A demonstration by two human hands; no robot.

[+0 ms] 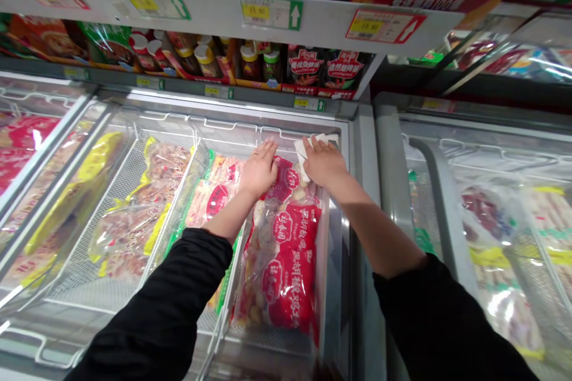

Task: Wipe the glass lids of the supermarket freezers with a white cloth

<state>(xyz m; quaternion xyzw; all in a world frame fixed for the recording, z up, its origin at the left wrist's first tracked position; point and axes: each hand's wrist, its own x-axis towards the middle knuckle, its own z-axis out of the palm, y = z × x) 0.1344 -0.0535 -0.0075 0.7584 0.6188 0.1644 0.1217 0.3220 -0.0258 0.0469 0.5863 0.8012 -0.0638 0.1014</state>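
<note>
My left hand lies flat with its fingers stretched out on the clear lid of a chest freezer, above red-and-clear bags of frozen food. Under my right hand is a folded white cloth, pressed against the lid near its back right corner; it could also be a paper wipe. Part of the cloth shows past the fingertips and to their left. Both forearms reach forward in black sleeves. Through the lid, more packs with green edges show left of the red bags.
White wire dividers split the freezer. Bags with yellow edges lie in the left compartment. Behind it, a low shelf carries jars and sauce packs; a shelf edge with price tags overhangs it. Another freezer stands at right.
</note>
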